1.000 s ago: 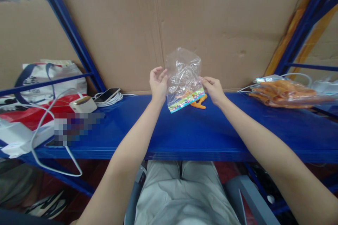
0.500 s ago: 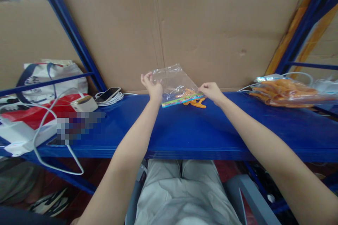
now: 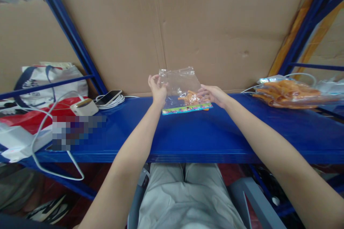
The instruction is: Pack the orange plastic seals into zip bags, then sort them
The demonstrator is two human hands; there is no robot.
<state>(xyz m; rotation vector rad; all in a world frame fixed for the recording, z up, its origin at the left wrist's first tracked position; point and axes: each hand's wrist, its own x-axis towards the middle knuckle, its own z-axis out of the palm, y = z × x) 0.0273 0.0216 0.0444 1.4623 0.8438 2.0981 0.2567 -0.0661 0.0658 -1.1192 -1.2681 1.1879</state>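
Note:
A clear plastic bag [image 3: 179,85] with a colourful printed strip along its near edge lies tilted on the blue shelf [image 3: 188,132], over an orange toy [image 3: 191,97]. My left hand [image 3: 157,89] pinches the bag's left edge near its top. My right hand [image 3: 212,94] rests at the bag's right side with its fingers reaching onto or into the bag by the orange toy; the fingertips are partly hidden by the plastic.
A pile of orange items in clear bags [image 3: 288,93] lies at the right. On the left are a phone [image 3: 109,97] on coiled white cable, a small beige box [image 3: 86,106], white cables and a tote bag [image 3: 45,78]. Cardboard [image 3: 215,28] backs the shelf.
The bag, held upright in the air a second ago, has been lowered flat onto the shelf over the orange toy. My right hand has moved in to the bag's side.

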